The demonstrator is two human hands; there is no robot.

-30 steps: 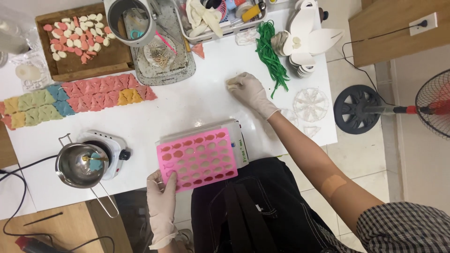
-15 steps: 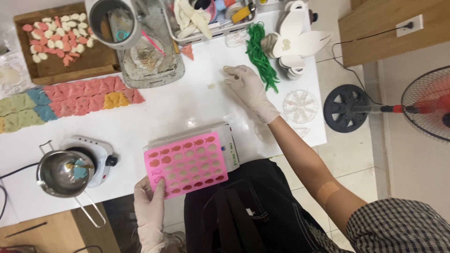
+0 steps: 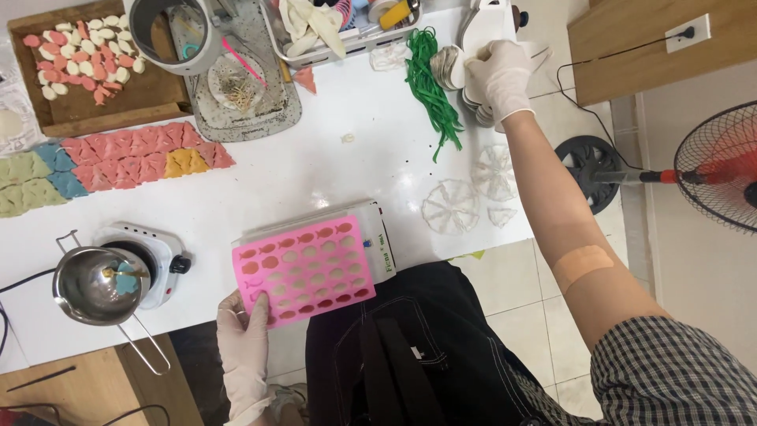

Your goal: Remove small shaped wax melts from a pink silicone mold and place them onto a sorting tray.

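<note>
Nearest the camera, the left hand (image 3: 246,347), in a white glove, rests its fingers (image 3: 257,309) flat on the near left corner of a pink silicone mould tray with rows of small fish-shaped and oval cavities (image 3: 305,270); the thumb side is under the edge, so the fingers pinch that corner. The mould lies tilted on a white box-shaped appliance (image 3: 377,241) at the near edge of the white tabletop (image 3: 315,173). Left of those fingers, a small steel saucepan with a wire handle (image 3: 93,288) sits on a white single electric hotplate (image 3: 150,256).

Farther out, a band of flat triangular pieces in pink, orange, blue and green (image 3: 110,167) lies across the left of the tabletop, and 2 translucent round segmented moulds (image 3: 471,193) lie to the right.

At the far right edge, the gloved right hand (image 3: 499,71) reaches out with its fingers (image 3: 482,57) curled closed on a stack of white petal-shaped dishes (image 3: 473,47). Just left of those fingers lies a pile of green strips (image 3: 432,87). Beyond, a brown wooden tray of pink and white small pieces (image 3: 95,63) stands at the far left, with a grey metal pot (image 3: 165,31) beside it.
</note>
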